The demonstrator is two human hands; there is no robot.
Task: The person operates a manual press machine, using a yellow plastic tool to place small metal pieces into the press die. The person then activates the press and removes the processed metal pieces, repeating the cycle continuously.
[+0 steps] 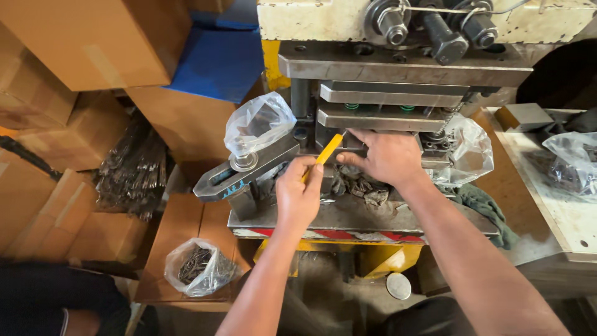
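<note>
The yellow-handled tool (326, 152) sits in the left hand (298, 193), whose fingers are closed around its near end; its long axis runs from that hand up and to the right, its far tip pointing into the gap under the lower die plate (373, 118) of the press (398, 68). The tip ends just beside the right hand's fingertips, so both hands meet at the same opening, with the left one nearer to the viewer.

Far left, cardboard boxes (93, 43) are stacked, and a dark heap of thin metal strips (134, 168) lies among them. Near left, a clear plastic bag (199, 267) rests on a low box and holds small dark metal pieces. A grey slotted clamp bar (245, 171) angles across the press bed (348, 214), with another clear bag (258, 124), apparently empty, bunched above it.

The right hand (385, 155) lies palm down at the die opening, fingers curled onto the plate's edge; I cannot tell whether it pinches anything. Crumpled scraps (364, 186) lie just below it. Further right, a clear bag (469, 152) hangs by the press, a green rag (488, 208) drapes near it, and on the far-right bench (559, 211) another bag (572, 165) holds dark pieces.
</note>
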